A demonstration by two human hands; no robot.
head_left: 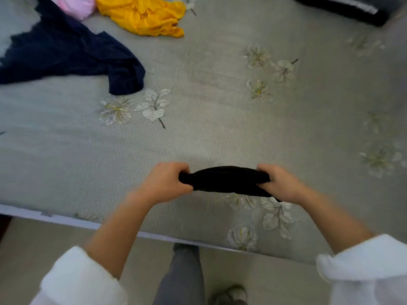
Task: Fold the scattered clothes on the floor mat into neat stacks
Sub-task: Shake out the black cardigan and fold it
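One black garment (224, 179) is held bunched above the floor mat (198, 133) near its front edge | its ends are gripped by curled left hand (165, 183) and right hand (279, 183) | navy garment (66, 53), yellow garment (143, 16), pink garment (74, 5) are scattered far left.

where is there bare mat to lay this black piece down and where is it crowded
Bare mat lies just beyond the black garment held by the left hand and right hand, running up the middle and right, between the navy garment and the dark object at the far right corner. Far left is crowded: navy, yellow garment and pink garment lie close together.
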